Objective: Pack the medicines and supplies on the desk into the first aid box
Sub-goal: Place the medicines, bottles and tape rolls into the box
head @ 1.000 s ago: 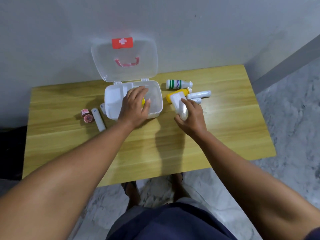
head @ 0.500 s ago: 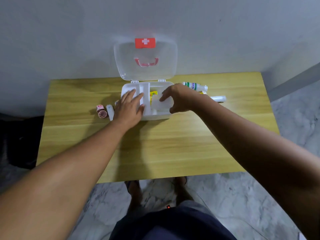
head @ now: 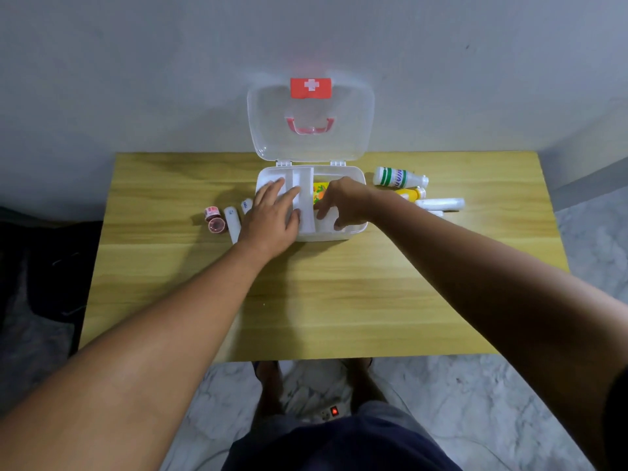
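White plastic box [head: 353,229] sits at the far middle of the wooden desk [head: 306,300], its clear lid [head: 311,130] standing open against the wall with a red cross label [head: 310,87] at the top. A second ago the right hand [head: 343,205] was out on the desk to the right of the box, closed round a white packet; now it is inside the right compartment, fingers curled downward, and whether it holds anything I cannot tell. The left hand [head: 272,219] has shifted from the right compartment to the left one, lying flat and spread, gripping nothing. One yellow packet [head: 320,192] lies in the box beside the divider. Right of the box lie one white bottle with green stripes [head: 397,177], one yellow bottle [head: 409,193] and one white tube [head: 441,203]. Left of it lie two small red-capped jars [head: 214,219], touching each other, and two white tubes [head: 232,222], one partly hidden.
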